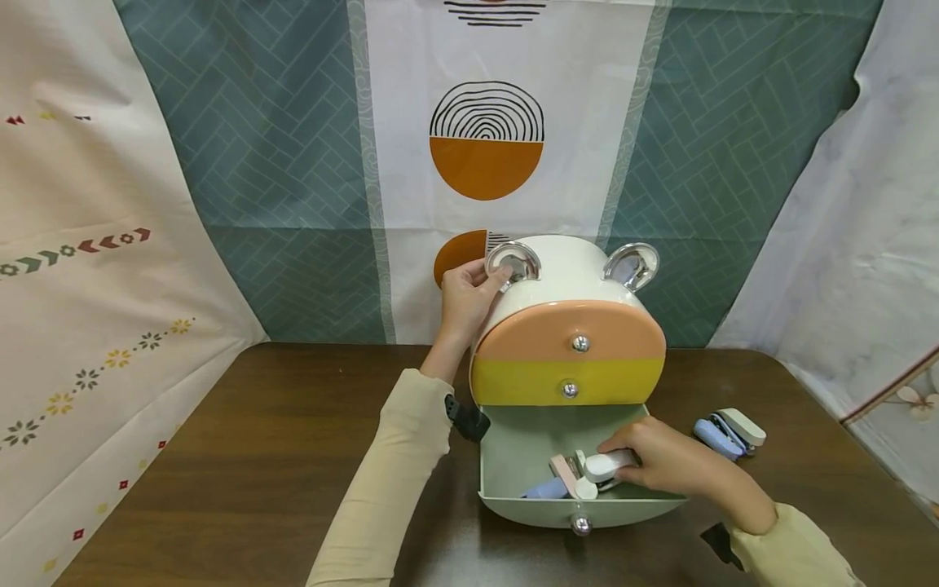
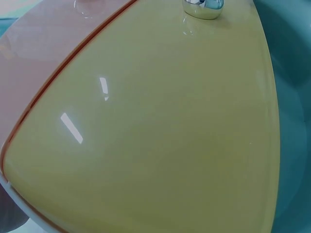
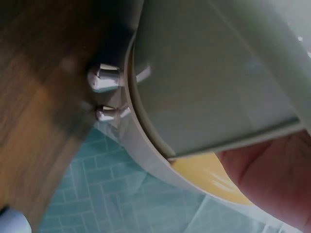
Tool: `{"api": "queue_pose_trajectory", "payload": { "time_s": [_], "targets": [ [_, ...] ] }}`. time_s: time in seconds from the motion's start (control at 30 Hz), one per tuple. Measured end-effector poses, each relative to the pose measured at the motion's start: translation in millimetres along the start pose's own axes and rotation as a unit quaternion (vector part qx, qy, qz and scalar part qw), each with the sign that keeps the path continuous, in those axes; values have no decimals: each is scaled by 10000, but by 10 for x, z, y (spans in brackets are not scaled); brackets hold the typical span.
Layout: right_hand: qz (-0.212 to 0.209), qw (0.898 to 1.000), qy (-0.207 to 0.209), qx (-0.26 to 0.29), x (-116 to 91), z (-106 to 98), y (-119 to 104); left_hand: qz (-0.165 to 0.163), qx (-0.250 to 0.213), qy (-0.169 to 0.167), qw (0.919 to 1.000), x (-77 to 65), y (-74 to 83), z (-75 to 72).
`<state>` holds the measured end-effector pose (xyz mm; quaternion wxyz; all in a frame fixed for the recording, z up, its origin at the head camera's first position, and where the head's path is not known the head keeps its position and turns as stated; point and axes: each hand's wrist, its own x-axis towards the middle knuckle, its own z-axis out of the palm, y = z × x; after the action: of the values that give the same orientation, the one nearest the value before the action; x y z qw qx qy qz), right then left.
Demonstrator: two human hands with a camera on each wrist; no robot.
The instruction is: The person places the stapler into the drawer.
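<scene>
White stapler sits at the front edge of the green drawer, pinched in the curled right hand; can't tell if lifted. Left hand grips the cabinet's chrome ear, likely bracing it. Drawer, pulled out, also holds pink and blue staplers. Two more staplers near table's right edge.
</scene>
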<state>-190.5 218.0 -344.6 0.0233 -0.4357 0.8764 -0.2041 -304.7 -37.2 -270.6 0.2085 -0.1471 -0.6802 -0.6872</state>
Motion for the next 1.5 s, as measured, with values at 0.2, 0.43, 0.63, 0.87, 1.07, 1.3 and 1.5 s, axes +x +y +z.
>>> {"api": "queue_pose_trajectory", "payload": {
  "time_s": [0.2,0.43,0.63,0.87,1.07,1.3,1.5],
  "targets": [
    [-72,10000,60,18,59,45,0,61,-18,-23,10000,-1,21,0],
    [-180,9998,94,-71,84,91,43,0,-51,-43,10000,-6,37,4],
    [-204,9997,59,-110,83,83,38,32,-28,-9,10000,-6,39,11],
    [236,9996,145,15,-20,-66,3,33,-32,-30,10000,-4,31,19],
    [222,9955,913,95,-252,-242,31,53,-52,-3,10000,-4,33,20],
    [521,9795,1868,545,-568,-403,191,32,-83,41,10000,-7,28,15],
    [1500,9661,1952,777,-830,-450,447,-50,-22,56,10000,-23,27,15]
  ]
}}
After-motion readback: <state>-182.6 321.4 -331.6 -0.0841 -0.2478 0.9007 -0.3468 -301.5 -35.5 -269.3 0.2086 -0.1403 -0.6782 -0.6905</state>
